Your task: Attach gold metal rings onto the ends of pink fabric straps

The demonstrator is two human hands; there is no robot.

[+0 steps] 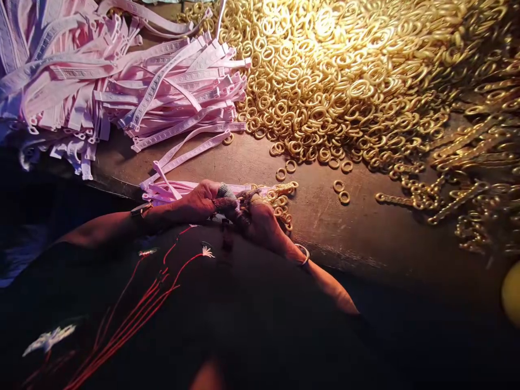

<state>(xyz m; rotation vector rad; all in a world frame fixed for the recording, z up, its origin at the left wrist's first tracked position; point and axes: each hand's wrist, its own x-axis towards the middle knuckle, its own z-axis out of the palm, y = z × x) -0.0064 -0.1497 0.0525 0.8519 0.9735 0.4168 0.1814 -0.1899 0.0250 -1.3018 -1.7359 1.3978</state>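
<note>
My left hand [201,201] and my right hand [264,222] meet at the near edge of a brown table [349,233]. Both are curled closed, fingers pressed together over a pink strap [179,188] that lies across the table edge with gold rings [284,189] strung along its right end. A grey wrap covers one left fingertip. The left hand pinches the strap. What the right fingers grip is hidden in shadow. A watch sits on the left wrist and a bangle on the right.
A big heap of loose gold rings [345,81] fills the back and right of the table. A pile of pink straps [122,81] lies at the back left. Ring chains [459,179] spread at the right. A few single rings [341,190] lie near the hands.
</note>
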